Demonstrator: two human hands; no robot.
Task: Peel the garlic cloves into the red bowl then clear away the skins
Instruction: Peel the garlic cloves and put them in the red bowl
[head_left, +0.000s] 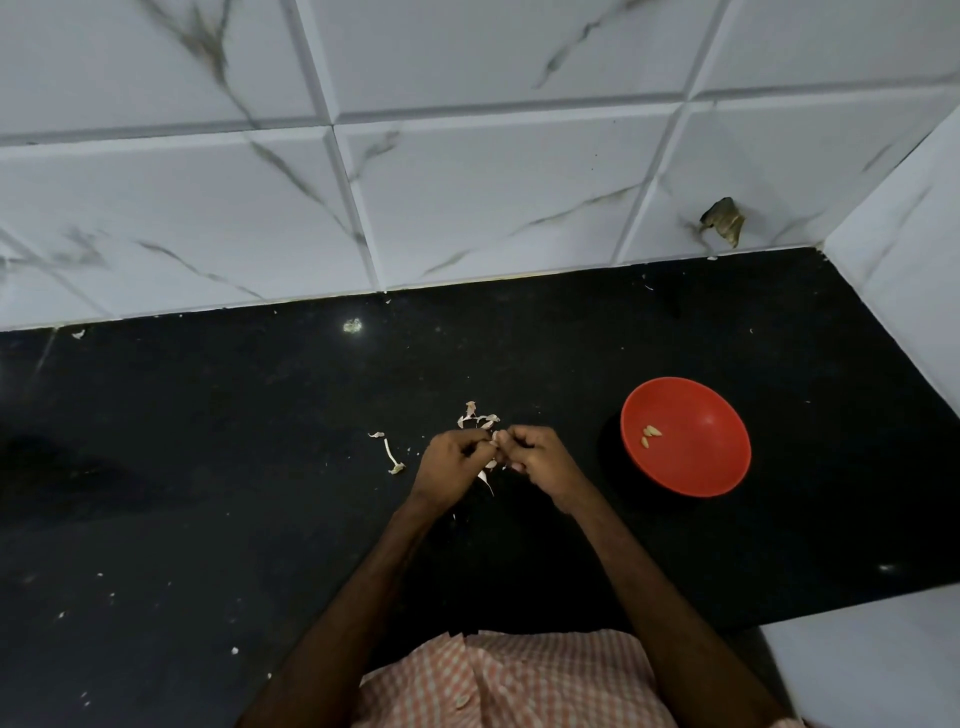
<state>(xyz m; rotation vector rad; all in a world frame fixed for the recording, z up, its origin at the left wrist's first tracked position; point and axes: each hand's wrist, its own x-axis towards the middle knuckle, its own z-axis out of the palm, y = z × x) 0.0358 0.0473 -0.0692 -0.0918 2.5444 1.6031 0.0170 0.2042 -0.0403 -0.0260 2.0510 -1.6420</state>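
Left hand: curled shut, fingertips pinching a small pale garlic clove above the bench.
Right hand: also curled, fingertips meeting the left hand's at the same clove; both hands grip it together, and the clove is mostly hidden between them.
Red bowl: stands on the bench to the right of the hands, near but apart from them.
Peeled cloves: about 3 pale pieces lie inside the bowl, toward its left side.
Skins: papery scraps lie on the bench just beyond the hands, with more strips to the left and 1 piece under the hands.
Bench: black, speckled with tiny pale flecks.
Wall: white marbled tiles behind the bench.
Shirt: orange-and-white check at the lower edge.
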